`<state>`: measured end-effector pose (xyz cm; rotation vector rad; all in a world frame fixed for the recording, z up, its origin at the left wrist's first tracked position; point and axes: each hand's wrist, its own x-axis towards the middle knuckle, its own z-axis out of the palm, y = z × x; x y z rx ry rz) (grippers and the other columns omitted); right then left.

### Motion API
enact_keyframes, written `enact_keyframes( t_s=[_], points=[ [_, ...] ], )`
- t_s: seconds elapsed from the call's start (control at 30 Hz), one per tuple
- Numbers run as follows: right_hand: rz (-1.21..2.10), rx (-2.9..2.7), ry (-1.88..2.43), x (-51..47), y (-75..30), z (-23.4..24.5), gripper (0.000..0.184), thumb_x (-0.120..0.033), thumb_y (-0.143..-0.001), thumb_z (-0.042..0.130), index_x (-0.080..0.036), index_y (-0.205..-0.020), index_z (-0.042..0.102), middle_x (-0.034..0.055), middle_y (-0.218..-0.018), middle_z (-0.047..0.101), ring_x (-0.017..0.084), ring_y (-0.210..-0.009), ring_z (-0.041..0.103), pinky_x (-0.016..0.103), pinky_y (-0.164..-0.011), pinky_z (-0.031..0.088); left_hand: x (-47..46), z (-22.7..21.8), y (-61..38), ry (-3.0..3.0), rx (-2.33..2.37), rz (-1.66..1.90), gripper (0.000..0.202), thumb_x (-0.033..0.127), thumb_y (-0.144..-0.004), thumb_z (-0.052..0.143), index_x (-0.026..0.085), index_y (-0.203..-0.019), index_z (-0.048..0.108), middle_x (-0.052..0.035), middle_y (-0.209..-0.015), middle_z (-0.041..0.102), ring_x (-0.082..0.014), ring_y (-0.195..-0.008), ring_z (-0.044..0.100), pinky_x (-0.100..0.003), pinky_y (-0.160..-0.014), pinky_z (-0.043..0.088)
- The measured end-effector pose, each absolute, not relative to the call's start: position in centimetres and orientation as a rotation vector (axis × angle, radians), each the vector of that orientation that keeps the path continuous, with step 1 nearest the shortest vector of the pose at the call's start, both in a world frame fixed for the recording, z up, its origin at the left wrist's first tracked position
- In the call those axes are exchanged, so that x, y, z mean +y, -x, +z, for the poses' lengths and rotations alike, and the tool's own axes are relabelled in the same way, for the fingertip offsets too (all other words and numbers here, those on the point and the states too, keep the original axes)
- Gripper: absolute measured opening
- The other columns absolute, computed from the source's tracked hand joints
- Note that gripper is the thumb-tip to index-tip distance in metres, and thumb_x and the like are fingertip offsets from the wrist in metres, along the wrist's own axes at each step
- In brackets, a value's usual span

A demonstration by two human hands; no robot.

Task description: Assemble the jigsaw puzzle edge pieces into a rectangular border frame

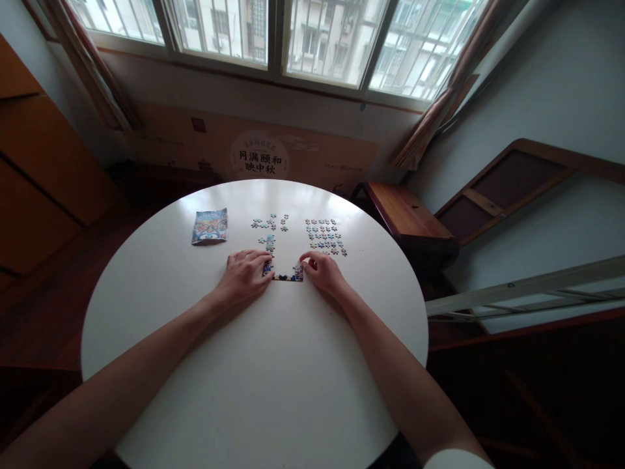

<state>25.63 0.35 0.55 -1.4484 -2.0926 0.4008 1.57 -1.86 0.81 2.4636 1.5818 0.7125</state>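
Observation:
A partly joined jigsaw puzzle (287,278) lies on the white round table (254,365), its joined strip running along the bottom and up both sides. My left hand (245,271) rests flat at the puzzle's left side, fingers stretched out and touching its edge. At the right side, my right hand (323,272) has thumb and forefinger pinched at a small puzzle piece (299,268), partly hidden by the fingertips. Loose puzzle pieces (264,224) lie scattered beyond the joined part. More loose pieces (322,236) sit in rough rows beyond my right hand.
A crinkled picture sheet or packet (209,227) with a colourful print lies at the table's left. Beyond the right rim stands a wooden stool or small table (407,212). A printed cardboard panel (258,153) is under the window. Wooden cabinets (53,163) stand at left.

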Motion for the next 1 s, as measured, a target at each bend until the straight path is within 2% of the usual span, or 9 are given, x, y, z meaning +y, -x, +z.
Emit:
enact_keyframes(
  t_s=[0.33, 0.6, 0.77, 1.0],
  points=[
    [0.404, -2.093, 1.443, 0.41, -25.69, 0.3, 0.016, -0.019, -0.082, 0.056, -0.022, -0.092, 0.069, -0.0011, -0.07, 0.059, 0.012, -0.066, 0.051, 0.023, -0.066, 0.036, -1.67, 0.79, -1.45, -2.45, 1.587, 0.701, 0.032, 0.042, -0.086, 0.052, 0.03, -0.112, 0.065, -0.0027, -0.126, 0.063, -0.0259, -0.121, 0.051, -0.044, -0.102, 0.031],
    [0.412, -2.091, 1.454, 0.26, -25.59, 0.65, 0.016, -0.019, -0.083, 0.056, -0.021, -0.092, 0.069, -0.0011, -0.07, 0.059, 0.012, -0.066, 0.052, 0.023, -0.065, 0.036, -1.61, 0.59, -1.37, -2.476, 1.584, 0.7, 0.034, 0.043, -0.088, 0.05, 0.031, -0.118, 0.062, -0.0016, -0.138, 0.055, -0.0258, -0.124, 0.049, -0.045, -0.103, 0.031],
    [0.401, -2.108, 1.447, 0.31, -25.62, 0.6, 0.014, -0.024, -0.085, 0.058, -0.022, -0.093, 0.069, -0.0008, -0.071, 0.061, 0.012, -0.066, 0.052, 0.023, -0.065, 0.036, -1.57, 0.68, -1.46, -2.46, 1.578, 0.663, 0.039, 0.045, -0.087, 0.052, 0.032, -0.121, 0.062, -0.0027, -0.132, 0.061, -0.0279, -0.125, 0.048, -0.048, -0.105, 0.029],
    [0.405, -2.136, 1.408, 0.37, -25.75, 0.53, 0.009, -0.025, -0.084, 0.061, -0.022, -0.085, 0.07, -0.0003, -0.075, 0.064, 0.012, -0.067, 0.054, 0.023, -0.065, 0.037, -1.64, 0.61, -1.39, -2.468, 1.574, 0.667, 0.038, 0.045, -0.087, 0.051, 0.031, -0.121, 0.063, -0.0017, -0.131, 0.061, -0.0273, -0.125, 0.048, -0.047, -0.106, 0.028]
  ],
)
